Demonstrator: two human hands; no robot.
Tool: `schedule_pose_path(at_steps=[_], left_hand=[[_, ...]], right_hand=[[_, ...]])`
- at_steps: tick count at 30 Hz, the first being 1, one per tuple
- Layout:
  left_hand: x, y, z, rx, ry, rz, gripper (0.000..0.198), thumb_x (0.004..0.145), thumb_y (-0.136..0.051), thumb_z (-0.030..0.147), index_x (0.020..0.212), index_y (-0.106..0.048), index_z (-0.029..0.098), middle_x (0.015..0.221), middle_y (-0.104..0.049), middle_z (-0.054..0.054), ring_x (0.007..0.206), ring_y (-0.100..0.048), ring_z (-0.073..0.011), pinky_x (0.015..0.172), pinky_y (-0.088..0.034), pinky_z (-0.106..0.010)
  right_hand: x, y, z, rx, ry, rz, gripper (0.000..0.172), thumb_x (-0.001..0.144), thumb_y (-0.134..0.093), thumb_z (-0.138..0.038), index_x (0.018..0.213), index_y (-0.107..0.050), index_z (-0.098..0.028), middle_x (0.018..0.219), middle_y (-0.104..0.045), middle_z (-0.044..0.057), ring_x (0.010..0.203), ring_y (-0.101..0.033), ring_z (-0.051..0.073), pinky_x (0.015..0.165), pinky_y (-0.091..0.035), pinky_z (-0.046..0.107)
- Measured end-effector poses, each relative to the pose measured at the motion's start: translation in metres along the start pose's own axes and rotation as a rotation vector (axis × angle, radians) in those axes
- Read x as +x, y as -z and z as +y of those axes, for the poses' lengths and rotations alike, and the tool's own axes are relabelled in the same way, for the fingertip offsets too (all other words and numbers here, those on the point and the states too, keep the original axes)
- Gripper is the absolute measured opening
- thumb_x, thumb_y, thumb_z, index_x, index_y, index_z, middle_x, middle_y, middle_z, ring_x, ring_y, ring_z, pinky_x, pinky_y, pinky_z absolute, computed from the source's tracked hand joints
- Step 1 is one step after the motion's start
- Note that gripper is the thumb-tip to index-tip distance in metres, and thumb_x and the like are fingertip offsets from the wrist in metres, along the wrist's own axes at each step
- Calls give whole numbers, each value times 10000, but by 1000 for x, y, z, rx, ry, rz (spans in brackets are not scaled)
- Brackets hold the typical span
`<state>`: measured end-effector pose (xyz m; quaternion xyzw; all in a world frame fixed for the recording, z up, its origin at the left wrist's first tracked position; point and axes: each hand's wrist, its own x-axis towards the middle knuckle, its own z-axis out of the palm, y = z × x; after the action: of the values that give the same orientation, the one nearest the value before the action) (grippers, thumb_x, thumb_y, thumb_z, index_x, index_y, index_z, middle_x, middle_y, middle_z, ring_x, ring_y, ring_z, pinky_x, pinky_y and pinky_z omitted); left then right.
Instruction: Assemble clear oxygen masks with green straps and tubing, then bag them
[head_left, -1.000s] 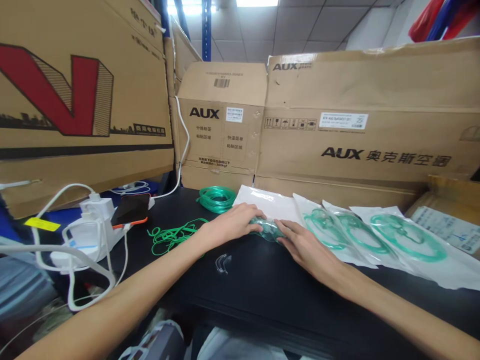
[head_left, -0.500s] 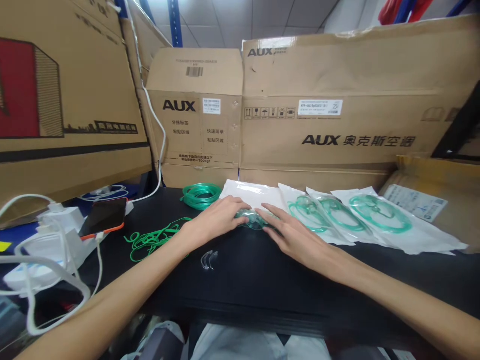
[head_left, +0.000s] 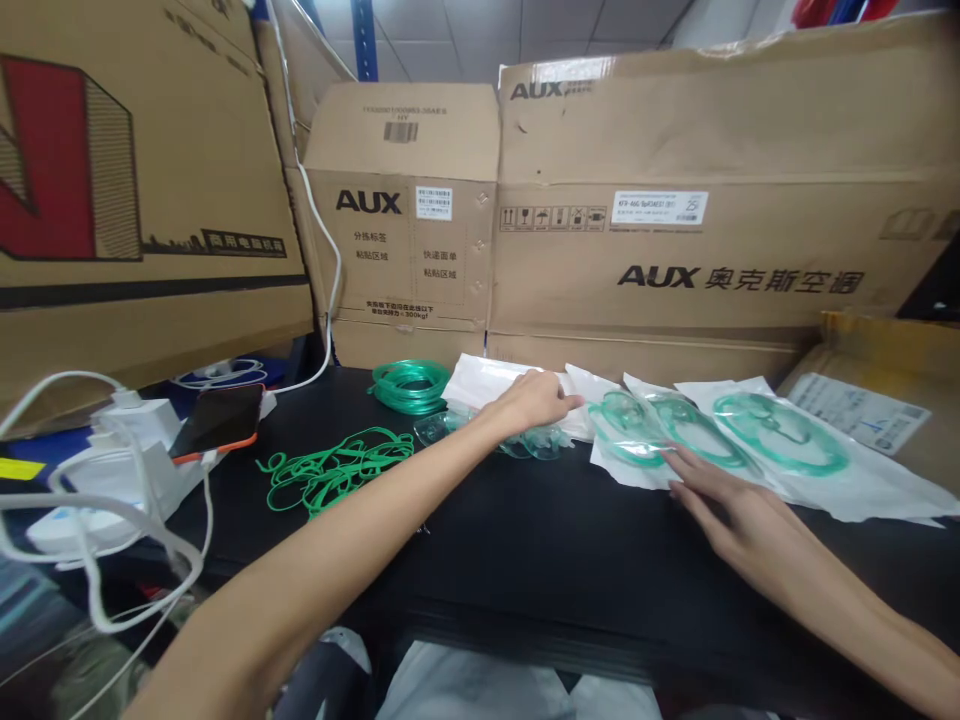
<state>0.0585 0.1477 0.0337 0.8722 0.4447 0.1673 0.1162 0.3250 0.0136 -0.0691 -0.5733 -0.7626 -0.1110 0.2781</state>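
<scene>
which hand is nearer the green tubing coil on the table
The left. The left hand is just to the right of the green tubing coil; the right hand is much farther right, beside the bagged green tubing.

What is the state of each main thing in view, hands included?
Green tubing: coiled.
Green straps: loose, tangled.
Phone: screen up, dark, cable plugged in.
Clear plastic pieces: unwrapped, partly behind left arm.
Clear-fronted packets: three, lying flat, overlapping.
Left hand: at white packaging, grip unclear.
Right hand: fingers extended at packets, contact unclear.
AUX cartons: standing upright.
</scene>
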Motion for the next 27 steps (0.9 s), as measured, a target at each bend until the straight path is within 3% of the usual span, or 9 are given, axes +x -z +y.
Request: schedule_pose_path(at_steps=[3, 6, 9, 14, 17, 21, 24, 27], left_hand=[[25, -10, 15, -51, 56, -86, 368, 1058, -645, 505, 1091, -733, 149, 1100, -756, -78, 1012, -731, -225, 953, -596, -441], [40, -18, 26, -109, 81, -128, 312, 1054, -672, 436, 1163, -725, 149, 1189, -740, -92, 1066, -723, -237, 966, -604, -451], [48, -24, 32, -174, 102, -133, 279, 1042, -696, 385, 1194, -718, 151, 1238, -725, -99, 1099, -714, -244, 976, -605, -459], [54, -29, 33, -355, 136, -128, 281, 1050, -683, 398, 1165, -719, 143, 1171, -737, -88, 1036, -723, -228, 933, -617, -434], [53, -28, 34, -512, 137, -137, 292, 1060, -666, 421, 1126, -718, 141, 1094, -745, -77, 945, -727, -199, 870, -625, -395], [47, -16, 34, -711, 119, -94, 367, 1067, -632, 484, 1171, -701, 140, 1106, -741, -86, 931, -724, -198, 849, -619, -387], [40, 5, 22, -790, 118, -1, 504, 1067, -563, 580, 1301, -660, 144, 1198, -737, -118, 968, -727, -215, 873, -603, -406], [29, 32, -5, -801, 126, 80, 651, 1046, -464, 691, 1402, -629, 172, 1315, -731, -148, 1036, -736, -239, 885, -584, -385]], right_hand=[[11, -6, -2, 37, -18, -24, 599, 1091, -426, -415, 1623, -507, -153, 1607, -582, 179, 1478, -555, 400, 1202, -486, 598], [26, -12, -1, 89, -46, -70, 679, 1083, -455, -426, 1707, -323, -194, 1338, -777, 186, 1237, -753, 382, 1035, -603, 542], [44, -21, 5, 134, -98, -85, 668, 1053, -507, -468, 1637, -383, -168, 938, -828, 117, 974, -818, 367, 866, -638, 483], [60, -27, 5, 231, -195, -54, 439, 1054, -498, -500, 1317, -616, -169, 813, -805, 69, 671, -797, 283, 678, -628, 397], [57, -21, -2, 280, -193, -27, 409, 1070, -505, -521, 1195, -684, -176, 739, -800, 51, 702, -815, 287, 698, -633, 388], [46, -12, -10, 275, -141, 60, 367, 1075, -513, -510, 1160, -707, -209, 813, -823, 53, 775, -827, 296, 751, -636, 403], [37, -4, -11, 224, -64, 120, 292, 1044, -538, -466, 1045, -718, -237, 971, -836, 85, 899, -821, 324, 818, -633, 434], [32, 6, -8, 161, 6, 180, 245, 1013, -526, -394, 972, -717, -246, 1077, -829, 125, 993, -803, 355, 855, -626, 452]])
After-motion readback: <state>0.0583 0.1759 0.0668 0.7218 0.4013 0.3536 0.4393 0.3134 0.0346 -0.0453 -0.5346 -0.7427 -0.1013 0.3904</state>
